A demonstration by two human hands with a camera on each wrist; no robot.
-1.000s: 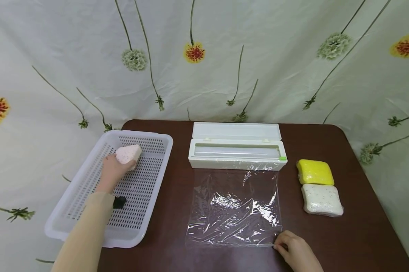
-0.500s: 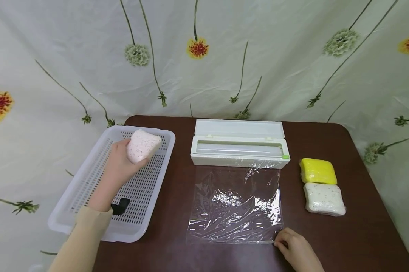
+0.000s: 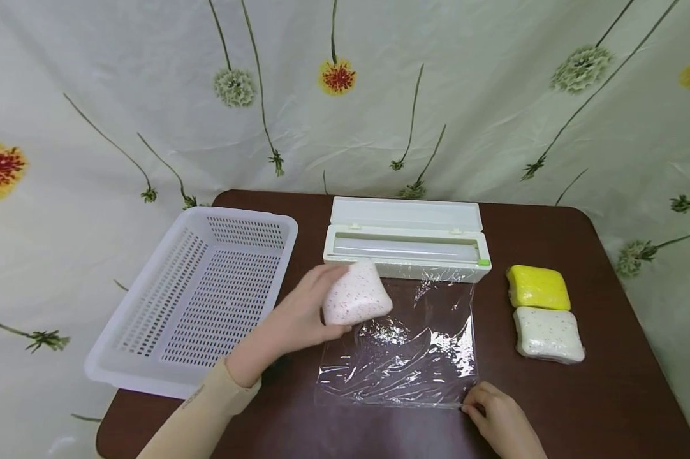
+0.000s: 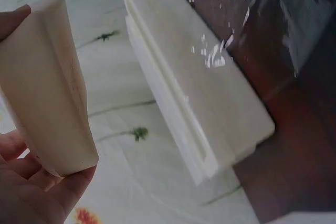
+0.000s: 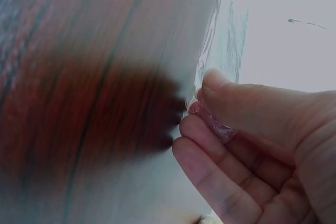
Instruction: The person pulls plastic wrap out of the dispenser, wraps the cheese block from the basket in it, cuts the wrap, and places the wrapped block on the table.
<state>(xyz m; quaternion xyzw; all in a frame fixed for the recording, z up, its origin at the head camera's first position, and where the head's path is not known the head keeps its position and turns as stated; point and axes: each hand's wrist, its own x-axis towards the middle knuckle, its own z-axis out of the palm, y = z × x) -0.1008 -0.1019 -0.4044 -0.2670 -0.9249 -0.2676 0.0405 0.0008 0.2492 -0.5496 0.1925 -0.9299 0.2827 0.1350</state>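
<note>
My left hand [image 3: 301, 312] grips a white speckled sponge [image 3: 358, 296] between thumb and fingers, raised over the far left part of a clear sheet of cling film [image 3: 402, 363]. Close up in the left wrist view, the sponge [image 4: 50, 93] shows its pale side, with fingers beneath and a fingertip at the top. The film runs from a white cling film dispenser [image 3: 405, 213] whose lid is raised. At the sheet's near right corner, my right hand [image 3: 502, 417] pinches the film's edge; the right wrist view shows bunched film [image 5: 223, 129] between thumb and fingers.
A white perforated plastic basket [image 3: 219, 306] stands at the left of the dark brown table [image 3: 615, 382]. On the right lie a yellow wrapped sponge [image 3: 538, 288] and a white speckled wrapped sponge [image 3: 548, 335], side by side. A flowered curtain [image 3: 483, 95] hangs behind.
My left hand has lifted the white sponge out of the basket and carried it right, over the film. The right hand still pinches the film's corner.
</note>
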